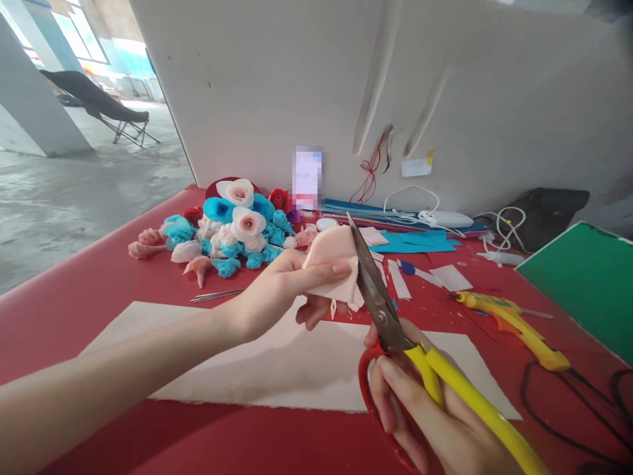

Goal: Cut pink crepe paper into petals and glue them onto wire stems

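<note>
The folded, pale pink, round-cornered sheet (329, 247) is pinched in the left hand (284, 280), its right edge against the metal-bladed scissors with red and yellow handles (382, 316), gripped by the right hand (420, 409). Below, a wide cream sheet (198, 369) leaves a bare strip of red tabletop (222, 439) nearest the wearer. A yellow glue gun (519, 326) limits room rightward. Some left fingers hide behind the fold; the frame cuts off the right hand.
</note>
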The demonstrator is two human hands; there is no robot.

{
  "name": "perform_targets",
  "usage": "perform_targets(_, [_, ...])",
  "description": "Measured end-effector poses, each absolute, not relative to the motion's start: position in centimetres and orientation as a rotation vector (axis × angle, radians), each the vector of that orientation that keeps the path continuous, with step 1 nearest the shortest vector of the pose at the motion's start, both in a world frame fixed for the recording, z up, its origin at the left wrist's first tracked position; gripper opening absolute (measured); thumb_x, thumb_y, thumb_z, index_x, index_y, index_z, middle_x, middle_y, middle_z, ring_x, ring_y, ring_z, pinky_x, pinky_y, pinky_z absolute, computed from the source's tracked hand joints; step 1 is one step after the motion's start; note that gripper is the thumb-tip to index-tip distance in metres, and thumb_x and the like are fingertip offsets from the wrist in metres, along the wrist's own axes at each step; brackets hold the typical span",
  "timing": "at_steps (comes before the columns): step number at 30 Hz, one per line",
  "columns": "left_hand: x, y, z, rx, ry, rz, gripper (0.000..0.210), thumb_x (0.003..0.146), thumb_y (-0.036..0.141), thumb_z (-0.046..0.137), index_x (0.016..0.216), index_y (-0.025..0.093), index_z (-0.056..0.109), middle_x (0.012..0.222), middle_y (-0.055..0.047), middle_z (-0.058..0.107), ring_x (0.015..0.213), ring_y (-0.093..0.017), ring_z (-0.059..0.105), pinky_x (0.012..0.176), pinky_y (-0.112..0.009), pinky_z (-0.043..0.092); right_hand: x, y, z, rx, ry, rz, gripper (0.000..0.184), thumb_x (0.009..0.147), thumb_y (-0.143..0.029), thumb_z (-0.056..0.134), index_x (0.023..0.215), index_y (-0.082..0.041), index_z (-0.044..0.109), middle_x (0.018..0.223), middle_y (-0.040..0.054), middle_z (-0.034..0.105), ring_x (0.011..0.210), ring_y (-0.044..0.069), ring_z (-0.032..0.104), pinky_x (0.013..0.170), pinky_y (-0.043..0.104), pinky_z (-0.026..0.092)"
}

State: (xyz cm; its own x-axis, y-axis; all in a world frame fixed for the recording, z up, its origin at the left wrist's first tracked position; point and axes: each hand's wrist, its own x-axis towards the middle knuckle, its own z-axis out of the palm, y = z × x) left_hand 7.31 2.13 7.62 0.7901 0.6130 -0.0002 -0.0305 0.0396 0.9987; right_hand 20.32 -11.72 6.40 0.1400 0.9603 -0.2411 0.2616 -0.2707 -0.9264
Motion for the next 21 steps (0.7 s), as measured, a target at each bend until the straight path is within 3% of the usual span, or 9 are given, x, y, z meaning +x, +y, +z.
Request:
perform_targets(7, [7.2, 2.0, 7.1, 1.395, 0.449, 0.496, 0.039, 0.085, 0.034, 0.049, 0.057, 0.009, 0.059, 0.039, 0.001, 0.049, 0.034, -0.004, 0.041, 0.041, -0.018, 0.032, 21.0, -10.9, 4.9, -1.381, -1.102, 1.369, 0.023, 0.082, -0.036, 0.045, 0.101, -0.023, 0.047, 0.065, -0.0024, 0.056, 0.052, 0.011, 0.052, 0.049, 0.022, 0.041])
perform_targets(10, [7.2, 1.8, 7.1, 1.394, 0.473, 0.476, 0.041, 0.084, 0.036, 0.051, 0.055, 0.008, 0.059, 0.040, 0.000, 0.050, 0.034, -0.005, 0.042, 0.038, -0.018, 0.029, 21.1, -10.0, 5.1, -1.380, -1.060, 1.434, 0.025, 0.090, -0.038, 0.037, 0.103, -0.020, 0.049, 0.071, -0.0013, 0.057, 0.051, 0.010, 0.052, 0.051, 0.024, 0.045])
perform_targets(14, [7.4, 1.5, 7.4, 1.399, 0.461, 0.440, 0.042, 0.085, 0.035, 0.050, 0.053, 0.008, 0.060, 0.037, 0.001, 0.046, 0.034, -0.004, 0.040, 0.037, -0.017, 0.027, 21.1, -9.2, 5.1, -1.395, -1.058, 1.459, 0.028, 0.090, -0.038, 0.042, 0.101, -0.015, 0.051, 0.072, -0.0004, 0.057, 0.052, 0.009, 0.051, 0.050, 0.024, 0.045])
perform_targets(21, [7.5, 1.3, 7.7, 1.418, 0.406, 0.373, 0.040, 0.087, 0.032, 0.048, 0.057, 0.009, 0.062, 0.040, 0.002, 0.045, 0.035, -0.003, 0.038, 0.039, -0.017, 0.026, 20.6, -10.7, 4.9, -1.440, -1.145, 1.217, 0.020, 0.087, -0.037, 0.041, 0.100, -0.023, 0.045, 0.057, -0.0047, 0.047, 0.047, 0.010, 0.042, 0.046, 0.022, 0.034])
